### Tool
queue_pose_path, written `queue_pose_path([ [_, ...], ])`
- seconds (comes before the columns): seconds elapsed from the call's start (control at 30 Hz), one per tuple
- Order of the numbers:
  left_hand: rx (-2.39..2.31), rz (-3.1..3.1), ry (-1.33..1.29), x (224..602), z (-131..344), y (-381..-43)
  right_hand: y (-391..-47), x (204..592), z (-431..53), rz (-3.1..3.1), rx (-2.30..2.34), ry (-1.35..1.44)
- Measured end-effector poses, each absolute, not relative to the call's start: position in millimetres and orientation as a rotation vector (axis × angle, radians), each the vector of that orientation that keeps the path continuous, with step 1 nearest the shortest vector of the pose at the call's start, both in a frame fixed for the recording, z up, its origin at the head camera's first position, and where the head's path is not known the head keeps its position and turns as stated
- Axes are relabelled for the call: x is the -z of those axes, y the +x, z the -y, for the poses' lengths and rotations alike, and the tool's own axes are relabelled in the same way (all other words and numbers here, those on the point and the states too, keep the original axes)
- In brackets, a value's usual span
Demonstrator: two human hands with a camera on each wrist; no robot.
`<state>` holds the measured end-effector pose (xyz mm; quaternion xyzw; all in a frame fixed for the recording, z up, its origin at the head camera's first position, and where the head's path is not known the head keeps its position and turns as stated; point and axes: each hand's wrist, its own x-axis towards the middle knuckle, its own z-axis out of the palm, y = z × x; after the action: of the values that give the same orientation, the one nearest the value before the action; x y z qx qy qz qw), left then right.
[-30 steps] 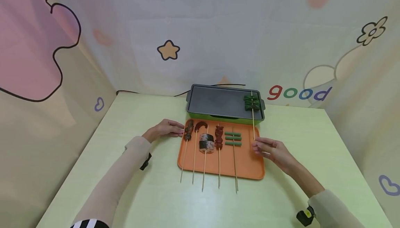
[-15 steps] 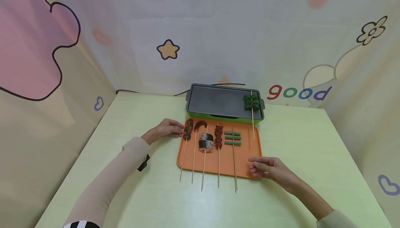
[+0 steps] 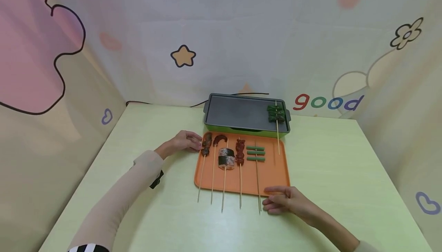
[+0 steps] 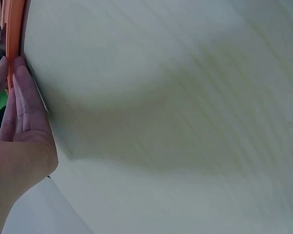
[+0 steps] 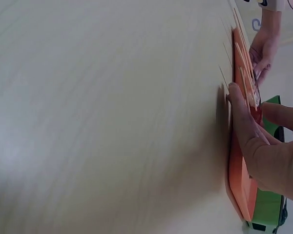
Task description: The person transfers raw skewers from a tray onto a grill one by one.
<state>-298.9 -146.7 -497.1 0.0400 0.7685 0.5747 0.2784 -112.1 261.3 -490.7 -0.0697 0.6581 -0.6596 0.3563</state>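
Observation:
An orange tray (image 3: 276,173) bears several skewers in a row. My left hand (image 3: 183,141) holds the tray's left rim, thumb inside and fingers outside in the left wrist view. My right hand (image 3: 290,204), fingers parted and holding nothing, hovers by the tray's front right edge. Nearest to it are the thin sticks of a skewer with green bean-like pieces (image 3: 255,153). Further left lie a red meat skewer (image 3: 239,152), a black-and-white roll skewer (image 3: 226,159), a curled brown skewer (image 3: 220,140) and a dark chunky skewer (image 3: 206,144).
Behind the tray stands a green electric griddle (image 3: 238,110) with a grey plate. A dark green leafy skewer (image 3: 276,114) lies on its right side, stick jutting over the tray. Patterned cloth (image 3: 221,52) hangs behind the table (image 3: 172,213).
My right hand has let go of the leafy skewer's stick, leaving it on the griddle. It has moved down and left to the tray's front edge. The left hand stays at the rim.

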Motion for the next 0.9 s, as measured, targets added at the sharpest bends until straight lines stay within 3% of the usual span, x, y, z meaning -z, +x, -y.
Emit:
queue_pose_path([
  [0.43,-1.460,-2.067,0.252,500.4,154.0,-304.9,-102.0,500.0,-242.2,-1.628,1.808,-0.047],
  [0.9,-1.420,-2.080,0.228,496.8,151.3,-303.8,-103.2,497.1,-244.7,-1.650,1.837,-0.004],
])
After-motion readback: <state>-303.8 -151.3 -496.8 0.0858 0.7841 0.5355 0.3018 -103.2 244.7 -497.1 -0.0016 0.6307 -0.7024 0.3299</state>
